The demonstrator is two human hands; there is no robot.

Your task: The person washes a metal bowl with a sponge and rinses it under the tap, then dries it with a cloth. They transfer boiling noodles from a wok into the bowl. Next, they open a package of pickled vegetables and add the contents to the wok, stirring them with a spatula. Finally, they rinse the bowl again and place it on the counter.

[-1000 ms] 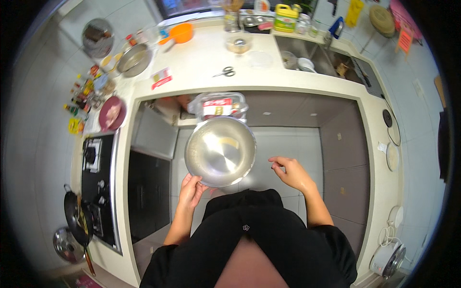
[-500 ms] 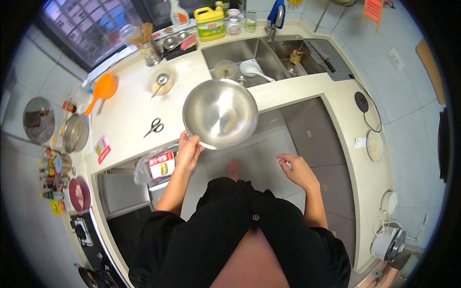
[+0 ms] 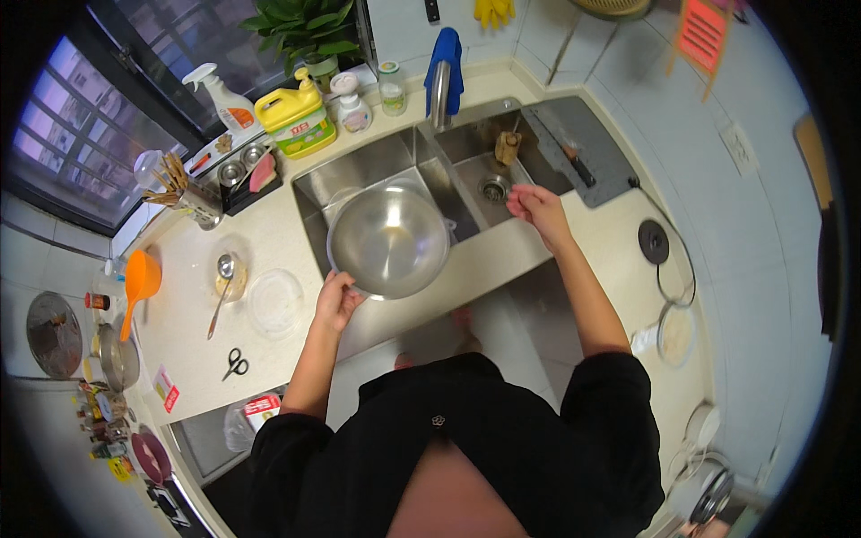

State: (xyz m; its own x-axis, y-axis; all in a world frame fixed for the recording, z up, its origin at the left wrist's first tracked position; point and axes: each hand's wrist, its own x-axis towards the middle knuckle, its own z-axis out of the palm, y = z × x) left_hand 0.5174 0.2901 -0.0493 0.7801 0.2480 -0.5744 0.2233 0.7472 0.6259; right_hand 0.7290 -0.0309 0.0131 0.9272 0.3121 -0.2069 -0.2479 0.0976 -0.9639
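Observation:
A large stainless-steel mixing bowl (image 3: 389,238) is tilted over the left sink basin and the counter's front edge. My left hand (image 3: 337,301) grips its rim at the near left side. Most of the left basin (image 3: 314,161) lies hidden behind the bowl. At the front of the right basin (image 3: 466,148), my right hand (image 3: 538,213) hovers with loosely bent fingers and nothing visible in it. Close to it are the round drain (image 3: 493,187) and a brownish block-shaped item (image 3: 508,148). Beyond the basins rises the faucet (image 3: 439,94), with a blue cloth (image 3: 451,63) hung on it.
A knife (image 3: 578,167) lies on the grey board (image 3: 603,134) right of the sink. On the left counter are scissors (image 3: 235,364), a clear lid (image 3: 276,303), a bowl with a spoon (image 3: 231,276) and an orange ladle (image 3: 141,278). Bottles, including a yellow jug (image 3: 296,121), line the window side.
The bowl has come over the sink with my left hand still on its rim. My right hand has reached forward to the right basin. My view has shifted toward the sink.

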